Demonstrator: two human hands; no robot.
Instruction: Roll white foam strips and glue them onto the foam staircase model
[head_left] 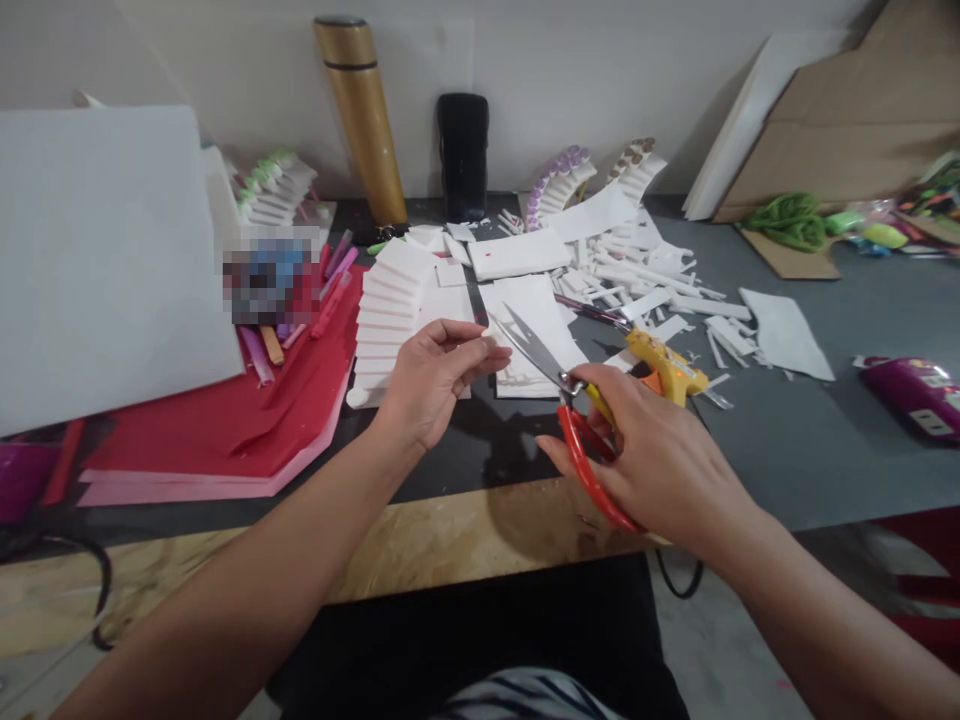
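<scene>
My left hand (435,378) pinches a small white piece (491,338), perhaps foam or paper, between thumb and fingertips. In my right hand (652,450) is a pair of scissors (581,445) with red and yellow handles. Their blades (531,345) are slightly parted, with the tips close to the small piece; whether they touch it I cannot tell. Beneath and beyond my hands lie white sheets (525,300). A stepped, fan-like white strip model (386,310) lies left of them. Just past my right hand rests a yellow glue gun (667,365).
White offcuts (630,270) are heaped at the back. A gold flask (364,120) and a black upright object (463,155) stand by the wall. Red sheets (225,430) and a large white board (105,260) occupy the left. Cardboard (847,120) leans at the right, near a purple packet (911,395).
</scene>
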